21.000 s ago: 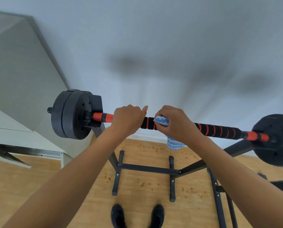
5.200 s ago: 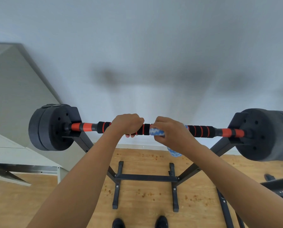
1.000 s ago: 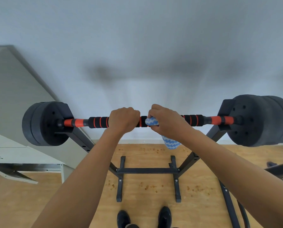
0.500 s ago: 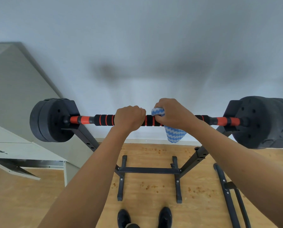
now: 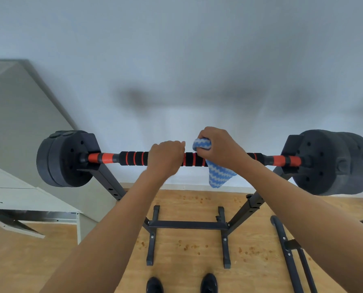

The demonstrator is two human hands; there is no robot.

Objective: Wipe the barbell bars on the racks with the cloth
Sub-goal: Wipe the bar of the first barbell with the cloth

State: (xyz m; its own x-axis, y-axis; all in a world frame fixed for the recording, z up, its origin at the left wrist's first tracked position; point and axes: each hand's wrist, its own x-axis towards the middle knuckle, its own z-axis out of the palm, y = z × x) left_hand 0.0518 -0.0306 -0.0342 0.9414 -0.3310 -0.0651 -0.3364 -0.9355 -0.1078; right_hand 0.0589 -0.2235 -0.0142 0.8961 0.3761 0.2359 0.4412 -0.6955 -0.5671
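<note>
Rack (image 5: 110,185) stands on the wood floor (image 5: 187,278) against the wall, two angled uprights joined by a low crossbar, feet toward the person's shoes.

Barbell bar (image 5: 132,158) sits across the rack tops, long axis running straight left-right across the view, roughly level. Black plates at both ends: left stack (image 5: 64,159), right stack (image 5: 332,163). Orange sleeves just inboard of each, black foam grip with red rings through the middle.

Left hand (image 5: 165,158) is fisted over the bar left of centre, fingers wrapped round it, bracing.

Right hand (image 5: 220,150) is just beside it on the right, a short bare stretch of grip between them. It clutches the cloth (image 5: 218,175), blue and white zigzag, bunched under the fingers on top of the bar with the loose tail hanging below.

Key relation: the cloth hand is the one nearer the long stretch of grip and the orange sleeve toward the right plates. My read: next stroke slides along the bar axis to the right, left hand holding it from rolling. The section under the left hand needs a regrip to reach.
</note>
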